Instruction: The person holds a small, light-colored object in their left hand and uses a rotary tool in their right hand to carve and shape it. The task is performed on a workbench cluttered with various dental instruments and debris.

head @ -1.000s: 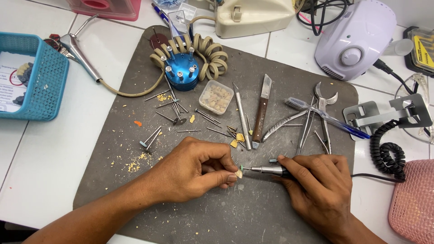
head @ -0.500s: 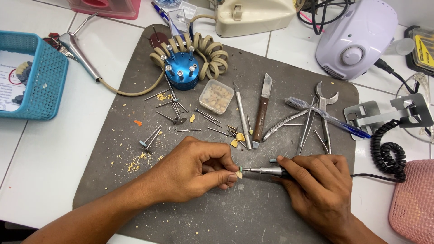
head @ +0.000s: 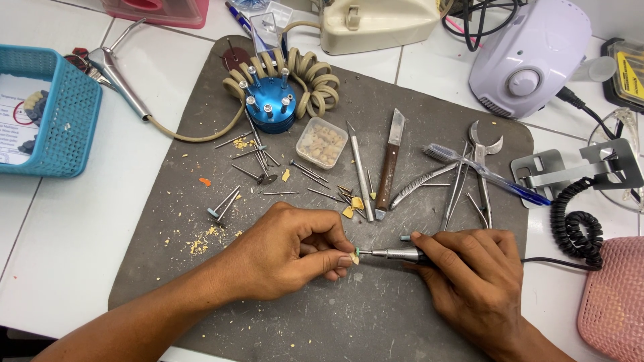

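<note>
From the head camera, everything sits on or around the grey work mat [head: 416,315]. Near its front edge the left hand [head: 288,251] pinches a small pale piece [head: 353,258] between thumb and fingertips. The right hand [head: 473,281] is closed around a slim metal handpiece [head: 396,254], whose tip touches that piece. Farther back on the mat lie a wooden-handled knife [head: 389,164], pliers [head: 479,174] and a blue bur stand [head: 270,104].
</note>
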